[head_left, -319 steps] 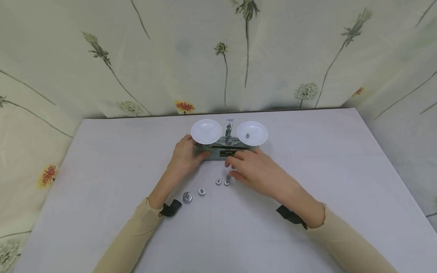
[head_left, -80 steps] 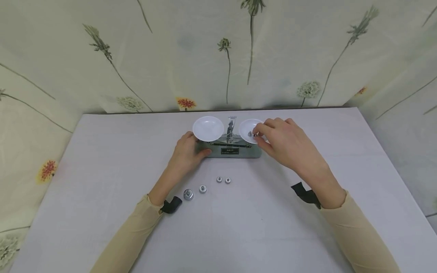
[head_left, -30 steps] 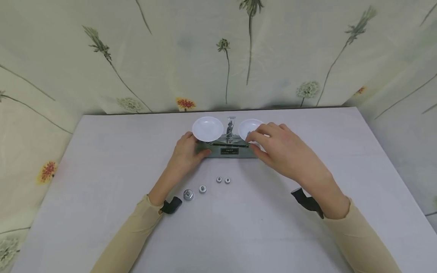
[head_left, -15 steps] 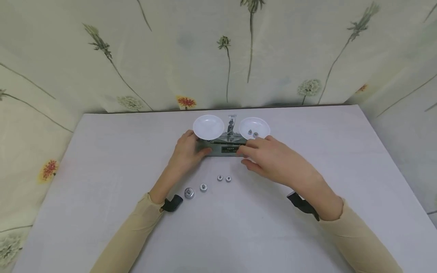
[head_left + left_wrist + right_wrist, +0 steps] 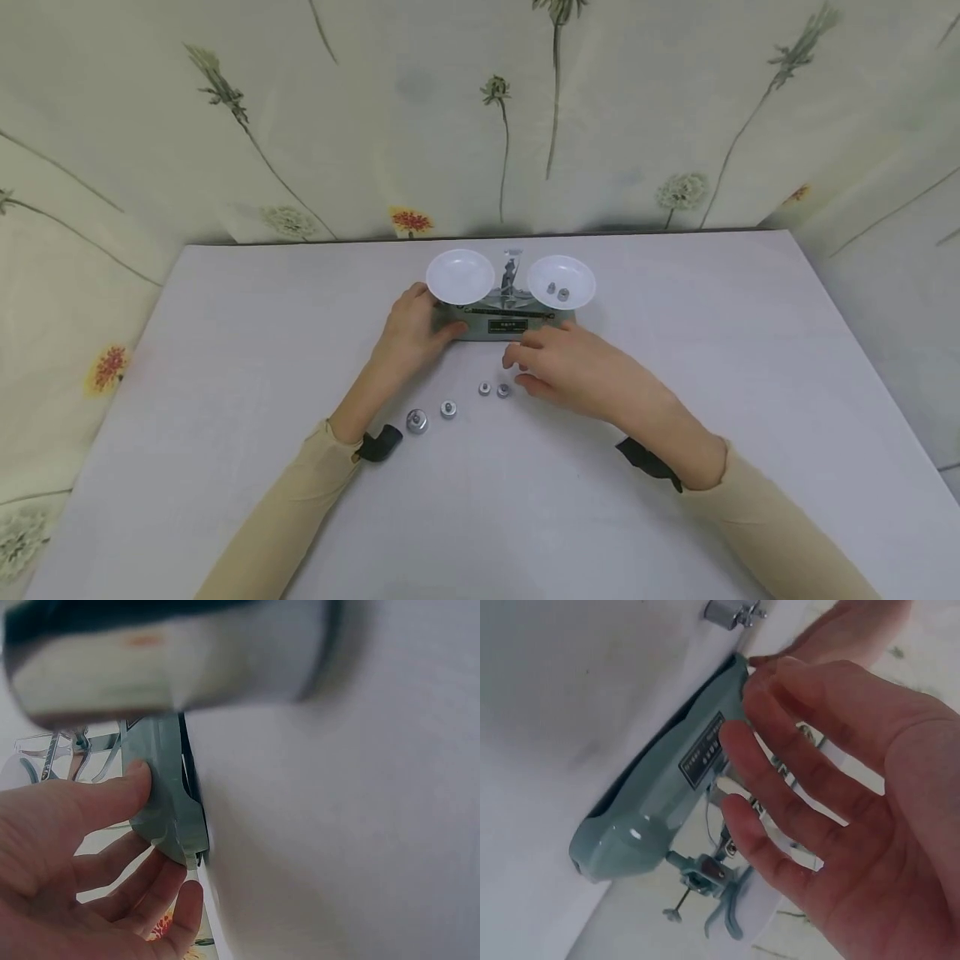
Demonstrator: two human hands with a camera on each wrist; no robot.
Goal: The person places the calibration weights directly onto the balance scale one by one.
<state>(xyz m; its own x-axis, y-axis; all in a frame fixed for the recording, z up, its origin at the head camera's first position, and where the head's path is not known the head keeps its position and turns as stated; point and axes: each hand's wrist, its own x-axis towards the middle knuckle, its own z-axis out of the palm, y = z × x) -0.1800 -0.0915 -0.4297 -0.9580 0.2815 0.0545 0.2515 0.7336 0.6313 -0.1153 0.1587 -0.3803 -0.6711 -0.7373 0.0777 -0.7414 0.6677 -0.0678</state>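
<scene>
On the table (image 5: 525,517) stands the scale (image 5: 476,331); your left hand (image 5: 411,333) grips its left end. Your right hand (image 5: 573,367), loosely bent, holding nothing, is before the scale. Its right pan (image 5: 581,279) bears two weights (image 5: 563,294); four weights (image 5: 417,421) lie in front.

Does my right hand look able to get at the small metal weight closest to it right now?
Probably yes. The right hand seems empty and hovers beside the weight, nothing visible lies between them, and the left hand grips the balance, out of the way.
</scene>
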